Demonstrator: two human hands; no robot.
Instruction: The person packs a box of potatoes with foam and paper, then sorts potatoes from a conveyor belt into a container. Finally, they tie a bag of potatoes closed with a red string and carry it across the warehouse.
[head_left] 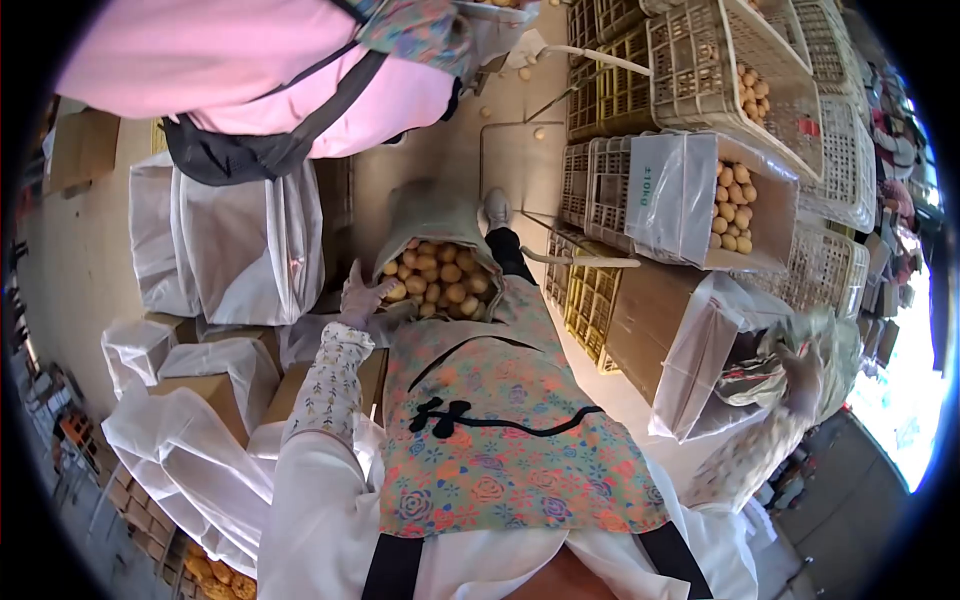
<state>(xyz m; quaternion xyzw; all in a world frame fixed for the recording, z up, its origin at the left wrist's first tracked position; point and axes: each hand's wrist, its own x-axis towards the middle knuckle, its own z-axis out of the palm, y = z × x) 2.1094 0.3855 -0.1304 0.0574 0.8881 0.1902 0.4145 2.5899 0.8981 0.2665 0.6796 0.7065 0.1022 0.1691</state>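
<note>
A sack (440, 222) full of round, tan fruits (440, 275) lies with its mouth towards me, against my flowered apron. My left hand (365, 296) is at the left edge of its mouth, fingers spread and apparently empty. Far off to the right, my right hand (802, 385) grips a crumpled green-grey sack (835, 360), partly blurred. That bundle hangs at the opening of a cardboard box (640, 318) with a clear plastic liner (690, 385).
Plastic-lined boxes (245, 240) crowd the left side. On the right are stacked crates (685, 65) and a lined box (670, 195) of the same fruit. A person in pink (260, 60) stands ahead. Loose fruits (539, 133) dot the floor.
</note>
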